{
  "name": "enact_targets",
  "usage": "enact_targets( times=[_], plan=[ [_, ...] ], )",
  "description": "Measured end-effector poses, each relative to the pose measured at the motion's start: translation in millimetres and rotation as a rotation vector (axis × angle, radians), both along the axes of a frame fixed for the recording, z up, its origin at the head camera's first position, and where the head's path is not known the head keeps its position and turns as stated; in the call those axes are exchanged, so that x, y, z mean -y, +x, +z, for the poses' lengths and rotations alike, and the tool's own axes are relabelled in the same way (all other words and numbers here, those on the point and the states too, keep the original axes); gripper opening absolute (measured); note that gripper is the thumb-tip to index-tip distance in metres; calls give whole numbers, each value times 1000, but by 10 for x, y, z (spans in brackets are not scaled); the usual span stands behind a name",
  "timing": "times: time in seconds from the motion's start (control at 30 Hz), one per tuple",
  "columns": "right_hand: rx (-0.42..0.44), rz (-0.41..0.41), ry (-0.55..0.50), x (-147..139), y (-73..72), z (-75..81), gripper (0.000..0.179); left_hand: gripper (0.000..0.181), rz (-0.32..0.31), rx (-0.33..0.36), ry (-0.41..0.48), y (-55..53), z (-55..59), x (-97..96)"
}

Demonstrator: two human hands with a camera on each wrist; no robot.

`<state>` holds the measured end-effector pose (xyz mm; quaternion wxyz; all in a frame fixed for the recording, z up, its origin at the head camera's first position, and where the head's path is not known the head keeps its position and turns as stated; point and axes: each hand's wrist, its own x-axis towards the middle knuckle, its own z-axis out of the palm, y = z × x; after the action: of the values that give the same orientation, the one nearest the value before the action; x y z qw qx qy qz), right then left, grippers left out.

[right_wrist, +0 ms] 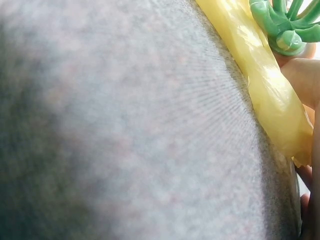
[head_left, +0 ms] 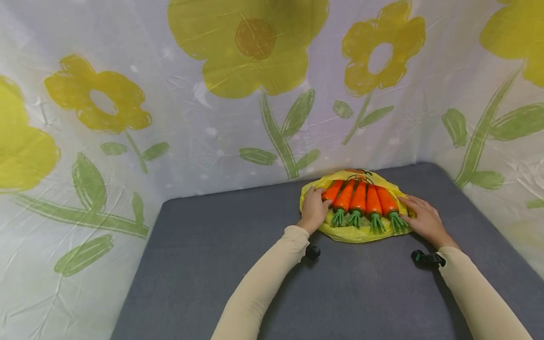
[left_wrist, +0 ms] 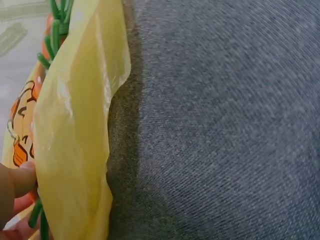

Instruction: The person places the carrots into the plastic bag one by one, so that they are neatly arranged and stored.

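Observation:
A row of several orange toy carrots (head_left: 358, 200) with green tops (head_left: 377, 223) lies in a spread yellow plastic bag (head_left: 352, 234). My left hand (head_left: 313, 208) grips the bag's left side, its thumb against the leftmost carrot. On the other side, my right hand (head_left: 422, 219) holds the bag's right edge, with the thumb beside the last carrot's green top. The left wrist view shows the thumb (left_wrist: 22, 177) behind the bag's front wall (left_wrist: 75, 130). In the right wrist view the thumb (right_wrist: 302, 80) sits just below a green top (right_wrist: 287, 30).
The bag lies near the back edge of a dark grey cloth-covered table (head_left: 204, 264). A pale curtain (head_left: 191, 132) with yellow flowers hangs behind it and along both sides. Black wrist devices (head_left: 425, 259) sit below both hands.

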<state>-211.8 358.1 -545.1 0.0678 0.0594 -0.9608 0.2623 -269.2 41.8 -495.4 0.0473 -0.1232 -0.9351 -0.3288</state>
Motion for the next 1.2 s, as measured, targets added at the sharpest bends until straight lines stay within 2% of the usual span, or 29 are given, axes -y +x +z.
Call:
enact_targets(
  times=[0.1,0.17,0.83,0.93,1.03,1.2],
  plan=[
    [3,4,-3,0,6,1,59,37,0,20,85,-15,-11,15],
    [0,6,-3,-1,9,2,60,38,0,21,106,-25,-17,18],
    [-24,4,-8,13,12,5,59,34,-1,6,193,-72,-64,16],
    [-21,5,-11,18,9,10,59,33,-25,-8,206,-53,-38,62],
    [-16,6,-19,19,10,17,59,33,-75,-39,241,-16,-1,143],
    [-2,16,-26,-8,18,16,59,32,-140,-98,282,93,93,362]
  ],
)
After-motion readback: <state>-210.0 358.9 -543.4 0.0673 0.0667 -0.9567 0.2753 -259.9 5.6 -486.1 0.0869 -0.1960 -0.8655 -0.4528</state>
